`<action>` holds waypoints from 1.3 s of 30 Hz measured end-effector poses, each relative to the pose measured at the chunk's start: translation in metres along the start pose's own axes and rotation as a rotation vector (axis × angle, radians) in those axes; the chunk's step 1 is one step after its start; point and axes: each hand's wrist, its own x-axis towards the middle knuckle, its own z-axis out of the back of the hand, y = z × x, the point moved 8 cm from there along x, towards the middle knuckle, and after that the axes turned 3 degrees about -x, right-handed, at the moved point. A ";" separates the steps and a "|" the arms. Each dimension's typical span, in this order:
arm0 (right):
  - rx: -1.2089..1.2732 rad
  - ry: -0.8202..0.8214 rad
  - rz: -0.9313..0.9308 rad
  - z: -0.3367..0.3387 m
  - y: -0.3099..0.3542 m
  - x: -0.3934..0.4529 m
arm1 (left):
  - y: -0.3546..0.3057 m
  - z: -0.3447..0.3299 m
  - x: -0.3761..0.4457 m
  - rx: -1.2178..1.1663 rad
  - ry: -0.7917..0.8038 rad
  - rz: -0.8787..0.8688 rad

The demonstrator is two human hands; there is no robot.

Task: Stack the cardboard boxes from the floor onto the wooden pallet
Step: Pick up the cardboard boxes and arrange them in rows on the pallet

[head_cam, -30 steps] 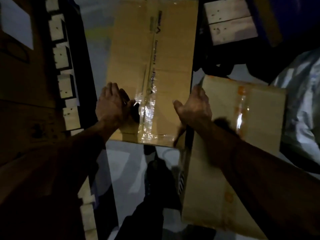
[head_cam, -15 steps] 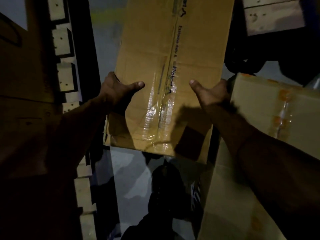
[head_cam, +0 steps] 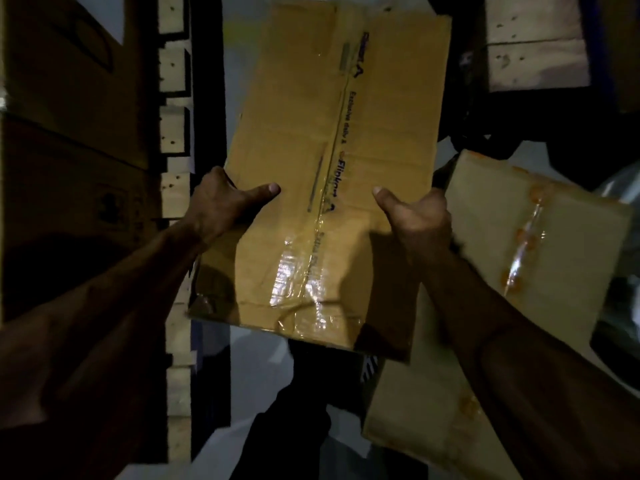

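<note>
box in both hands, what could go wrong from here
1. The box is gripped only at its near end: left hand and right hand clamp its side edges, thumbs on top. The far end could sag or slip.
2. The second box sits close to the right forearm; a swing could knock it.
3. The scene is dim, so the pallet edge at left is easy to misjudge.

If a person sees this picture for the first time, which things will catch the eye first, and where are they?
The eye goes first to the long taped cardboard box in the centre, gripped at its near end by the left hand and the right hand, thumbs on top. Next comes a second cardboard box with shiny tape, lower right beside the right forearm. At the left runs the pale edge of a wooden pallet, with dark boxes beyond it.
</note>
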 end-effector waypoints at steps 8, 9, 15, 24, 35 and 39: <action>-0.039 0.079 0.098 0.060 0.023 -0.117 | -0.013 0.077 -0.145 0.030 -0.236 0.093; -0.037 0.078 0.112 0.071 0.024 -0.134 | -0.022 0.086 -0.168 0.061 -0.264 0.087; -0.001 0.117 0.198 0.146 0.035 -0.247 | -0.046 0.137 -0.318 0.060 -0.356 0.133; -0.110 0.194 0.419 0.259 0.075 -0.401 | -0.071 0.193 -0.539 -0.076 -0.507 0.209; -0.231 0.339 0.649 0.292 0.127 -0.552 | -0.052 0.250 -0.729 -0.284 -0.729 0.347; -0.278 0.391 0.719 0.277 0.131 -0.600 | -0.029 0.264 -0.783 -0.382 -0.812 0.383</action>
